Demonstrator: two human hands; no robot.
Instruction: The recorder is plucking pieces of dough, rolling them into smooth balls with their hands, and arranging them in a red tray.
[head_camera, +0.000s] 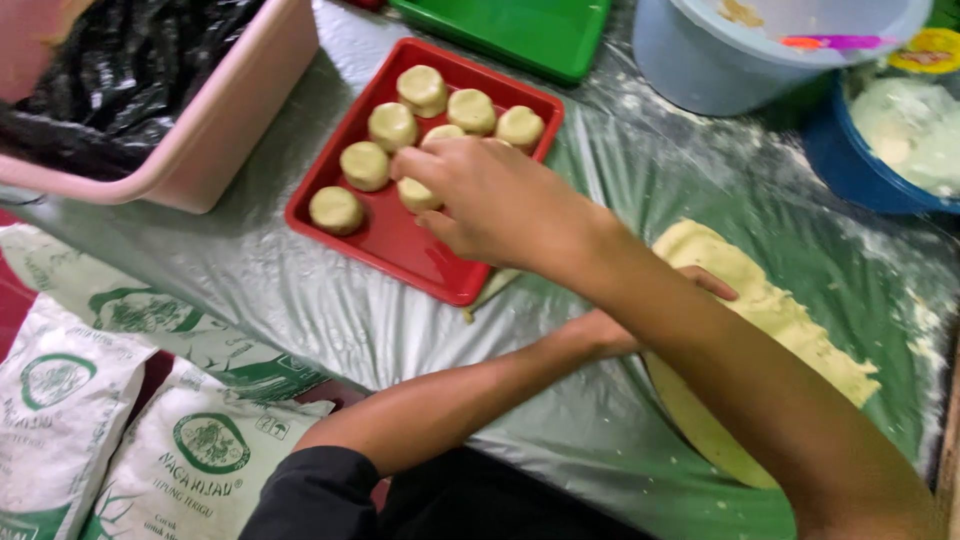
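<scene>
Below, white flour sacks (120, 420) (green round emblems), right hand (490, 205) fingers pinching dough round (416, 194), left hand (625, 325) seemingly flat.

Pink plastic tub (215, 120) lined with black bag (120, 75) at upper left. Green plastic tray (520, 35) beyond. Pale blue bucket (700, 65), dark blue bowl (850, 165) upper right. White flour sacks (120, 430) lower left.

Seven dough rounds (391, 125), two trays (392, 240), two flour sacks (205, 455), two hands (495, 200).
</scene>
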